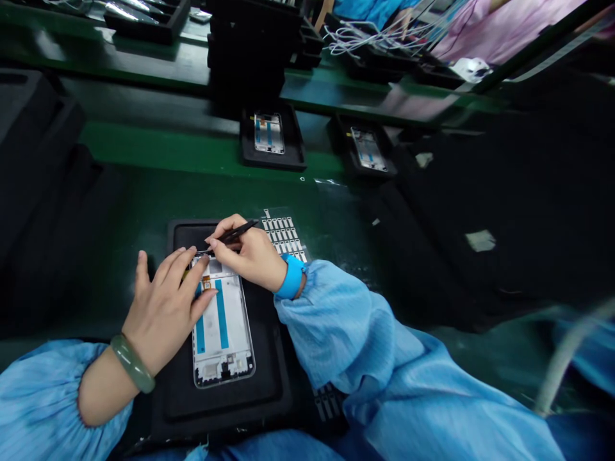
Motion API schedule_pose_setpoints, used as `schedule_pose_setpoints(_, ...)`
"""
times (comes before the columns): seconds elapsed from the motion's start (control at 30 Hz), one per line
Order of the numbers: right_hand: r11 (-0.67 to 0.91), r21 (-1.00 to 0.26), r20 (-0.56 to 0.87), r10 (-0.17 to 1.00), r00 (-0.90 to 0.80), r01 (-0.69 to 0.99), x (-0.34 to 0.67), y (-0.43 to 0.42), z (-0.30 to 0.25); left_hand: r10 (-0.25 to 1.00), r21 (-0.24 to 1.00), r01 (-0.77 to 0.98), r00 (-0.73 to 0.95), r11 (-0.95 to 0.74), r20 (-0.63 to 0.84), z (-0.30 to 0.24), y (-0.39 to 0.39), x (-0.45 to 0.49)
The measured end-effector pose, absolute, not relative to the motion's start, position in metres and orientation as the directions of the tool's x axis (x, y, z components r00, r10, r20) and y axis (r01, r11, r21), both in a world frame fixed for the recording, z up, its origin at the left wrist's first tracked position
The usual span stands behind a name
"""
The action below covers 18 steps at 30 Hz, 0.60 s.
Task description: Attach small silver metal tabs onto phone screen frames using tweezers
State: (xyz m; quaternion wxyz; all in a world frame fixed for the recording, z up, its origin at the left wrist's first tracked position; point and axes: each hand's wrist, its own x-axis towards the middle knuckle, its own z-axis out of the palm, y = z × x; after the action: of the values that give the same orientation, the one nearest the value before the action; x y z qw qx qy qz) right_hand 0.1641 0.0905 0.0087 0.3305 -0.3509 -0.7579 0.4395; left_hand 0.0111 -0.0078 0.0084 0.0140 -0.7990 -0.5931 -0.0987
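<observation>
A white phone frame [225, 336] with two blue strips lies in a black tray [269, 378] in front of me. My left hand [163, 307] rests on the frame's upper left, fingers stretched flat across it. My right hand [245, 253] is closed on black tweezers [235, 234], whose tip points down at the frame's top edge. A sheet of small grey stickers [284, 235] lies just right of my right hand. A green bangle sits on my left wrist, a blue band on my right.
Two more black trays with phone frames [269, 134] [369, 150] sit on the green belt [158, 150] beyond. Stacked black trays [250, 51] stand behind them. Another person in blue and one in pink work at the far side near white cables [365, 35].
</observation>
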Motion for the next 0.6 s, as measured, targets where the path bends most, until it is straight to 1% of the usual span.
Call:
schedule_pose_setpoints(0.3, 0.401, -0.879, 0.23, 0.831, -0.507, 0.258, 0.1631, 0.0909, 0.0069, 0.947, 0.08, 0.953, 0.277, -0.292, 0.162, 0.0088, -0.0085, 0.0125)
schedule_pose_setpoints(0.47, 0.47, -0.834, 0.278, 0.81, -0.517, 0.288, 0.1622, 0.0902, 0.0089, 0.947, 0.065, 0.955, 0.278, -0.291, 0.163, 0.0082, -0.0085, 0.0125)
schedule_pose_setpoints(0.6, 0.487, -0.817, 0.285, 0.806, -0.518, 0.309, 0.1611, 0.0908, 0.0106, 0.946, 0.06, 0.955, 0.277, -0.29, 0.166, 0.0077, -0.0085, 0.0118)
